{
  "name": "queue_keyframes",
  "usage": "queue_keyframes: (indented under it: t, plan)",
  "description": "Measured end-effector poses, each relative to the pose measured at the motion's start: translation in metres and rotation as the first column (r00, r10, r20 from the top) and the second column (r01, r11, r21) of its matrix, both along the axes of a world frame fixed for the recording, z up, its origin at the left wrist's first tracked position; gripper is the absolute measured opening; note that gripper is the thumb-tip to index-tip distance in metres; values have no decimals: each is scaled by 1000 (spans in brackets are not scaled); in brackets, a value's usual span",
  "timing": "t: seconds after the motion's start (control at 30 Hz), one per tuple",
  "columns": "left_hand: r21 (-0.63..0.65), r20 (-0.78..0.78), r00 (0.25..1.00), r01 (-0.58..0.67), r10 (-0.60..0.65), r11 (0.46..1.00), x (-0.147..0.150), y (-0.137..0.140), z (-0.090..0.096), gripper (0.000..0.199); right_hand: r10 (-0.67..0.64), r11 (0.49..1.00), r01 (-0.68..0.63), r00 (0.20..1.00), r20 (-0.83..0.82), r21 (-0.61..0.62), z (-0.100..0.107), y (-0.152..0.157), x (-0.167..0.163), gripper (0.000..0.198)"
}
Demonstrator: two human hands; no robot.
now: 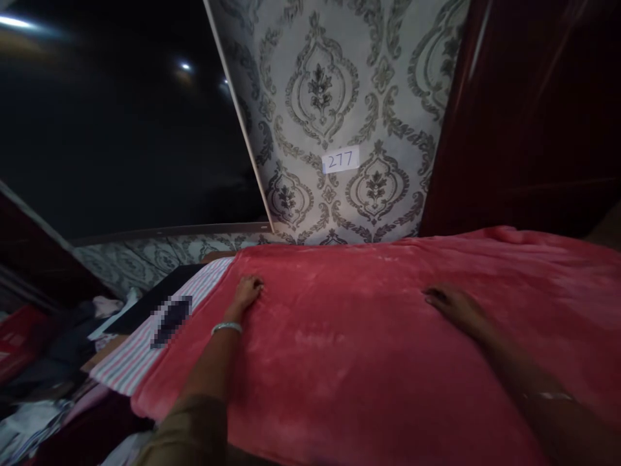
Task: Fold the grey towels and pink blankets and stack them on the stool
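Observation:
A wide red plush blanket (330, 330) lies spread out before me, mostly smooth, with soft creases. Towards its left part my left hand (248, 290) rests on the cloth, fingers curled in and closed on it. A pale bracelet circles that wrist. Farther right, my right hand (441, 299) is also closed on the blanket, its fingertips pointing left and bent down to the fabric. How much cloth is pinched under either hand is hidden. From under the blanket's left edge shows a striped cloth (140, 346), with a pixelated dark patch on it.
Behind the blanket rises a patterned wall (320, 90) with a paper label (341, 159) reading 277. A large dark screen (121, 129) stands at the left, a dark red glossy panel (524, 116) at the right. Piled clothes (39, 414) lie at lower left.

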State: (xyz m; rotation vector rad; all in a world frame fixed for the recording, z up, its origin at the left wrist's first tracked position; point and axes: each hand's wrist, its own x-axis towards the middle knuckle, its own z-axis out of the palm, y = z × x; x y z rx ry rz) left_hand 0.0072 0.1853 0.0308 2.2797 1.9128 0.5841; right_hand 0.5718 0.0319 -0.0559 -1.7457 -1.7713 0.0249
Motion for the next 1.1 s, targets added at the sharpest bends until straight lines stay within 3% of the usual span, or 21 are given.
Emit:
queue_keyframes:
  t: [0.2, 0.4, 0.67, 0.83, 0.93, 1.1]
  plan:
    - [9, 18, 1000, 1, -1, 1000, 1, 7, -10, 11, -23, 1000, 23, 999, 25, 5, 4, -6, -10, 30]
    - [164, 116, 993, -17, -2, 986, -1, -3, -8, 11, -123, 991, 130, 982, 144, -42, 15, -1, -19, 29]
    - [301, 244, 969, -39, -37, 953, 0, -16, 8, 15, -273, 959, 273, 962, -9, 77, 18, -12, -15, 31]
    - [412, 191, 981, -119, 42, 904, -2, -20, 18, 19, -327, 931, 331, 944, -52, 154, 28, -21, -11, 27]
    - [338, 93, 994, -81, 53, 938, -6, -20, 21, 24, -296, 943, 303, 953, -69, 138, 33, -24, -9, 27]
    - [127, 27, 995, 87, -91, 988, -13, -21, 17, 33, -229, 971, 232, 971, -65, 54, 28, -26, -1, 31]
